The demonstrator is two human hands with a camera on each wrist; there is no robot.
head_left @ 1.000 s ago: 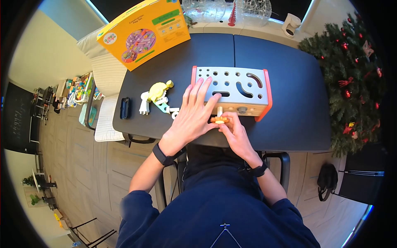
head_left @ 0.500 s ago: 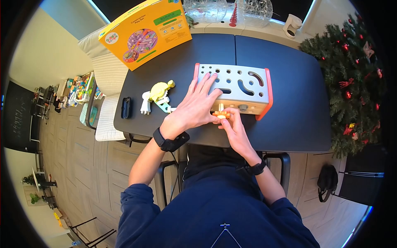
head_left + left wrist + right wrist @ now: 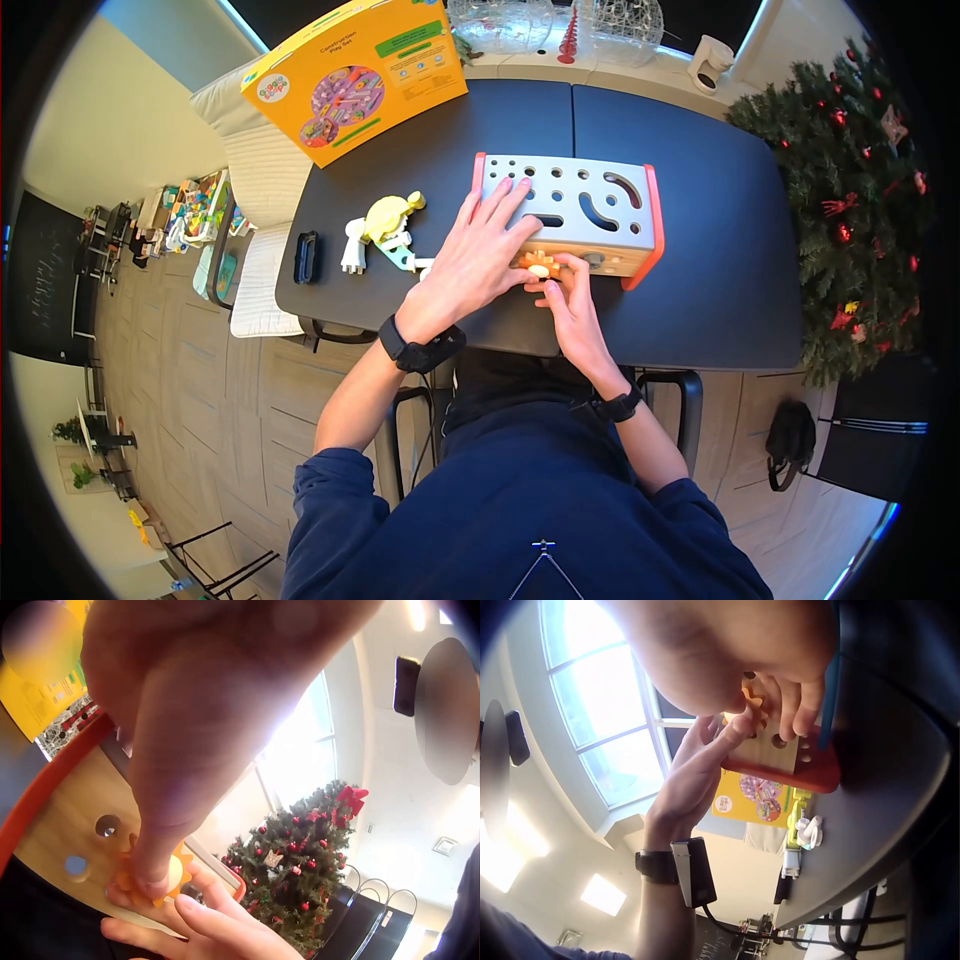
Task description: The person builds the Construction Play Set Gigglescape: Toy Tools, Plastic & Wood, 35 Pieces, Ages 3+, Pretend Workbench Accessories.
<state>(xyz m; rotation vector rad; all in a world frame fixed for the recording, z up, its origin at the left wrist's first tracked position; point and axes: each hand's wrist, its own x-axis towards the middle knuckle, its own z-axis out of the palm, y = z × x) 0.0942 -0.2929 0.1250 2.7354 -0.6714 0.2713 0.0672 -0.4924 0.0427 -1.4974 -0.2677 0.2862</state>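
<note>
A toy workbench (image 3: 570, 185) with a grey top full of holes and slots and red end panels stands on the table. My left hand (image 3: 470, 258) rests spread fingers on its top, with the thumb pressing the front of an orange gear (image 3: 540, 262). This gear has a pale round centre and sits close to the wooden front side. From the right, my right hand (image 3: 575, 310) pinches the gear between thumb and fingers. In the right wrist view, both hands partly cover the gear (image 3: 759, 709). Holes show in the wooden side (image 3: 82, 817) beside it.
Left of the workbench lie a yellow piece (image 3: 388, 215), a white piece (image 3: 354, 245) and a green strip (image 3: 400, 258). A black holder (image 3: 307, 258) is near the table's left edge. A yellow box (image 3: 350, 90) stands behind; a decorated tree (image 3: 840, 200) is at right.
The orange gear has moved away from me, up to the wooden side, and the pale peg behind it no longer shows. Both hands have moved slightly forward with it.
</note>
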